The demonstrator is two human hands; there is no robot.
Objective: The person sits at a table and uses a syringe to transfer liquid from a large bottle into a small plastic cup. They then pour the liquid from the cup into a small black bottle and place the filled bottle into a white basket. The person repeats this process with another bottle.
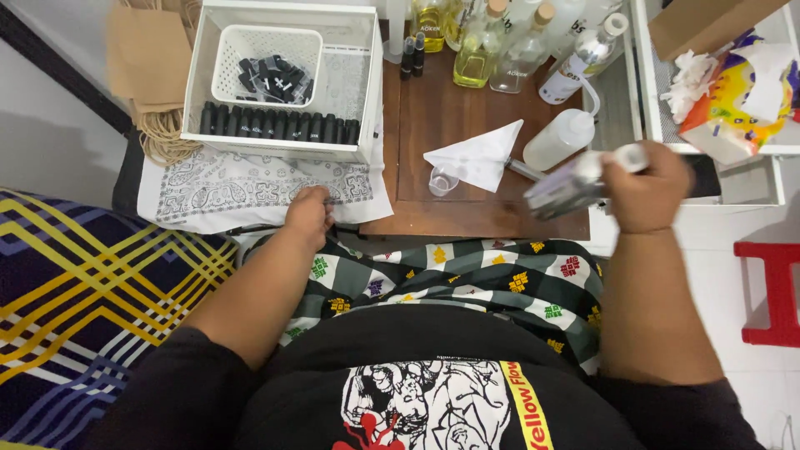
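Wooden table [467,117]: brown, semi-gloss. White tray [367,92] and perforated basket [229,50]: matt plastic. Clear bottles [500,54] upper centre: glossy, probably glass. Squeeze bottle [557,140]: translucent plastic. Folded paper [479,154]: white, matt. Printed bandana [242,187]: cloth. Blurred item [575,179] in right hand [646,187]: material unclear.

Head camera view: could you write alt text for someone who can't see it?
Seen from above, a seated person's right hand grips a blurred, pale bottle-like object over a small wooden table, while the left hand rests on a patterned white cloth. A white tray of small black vials, glass bottles and a folded white paper lie beyond.
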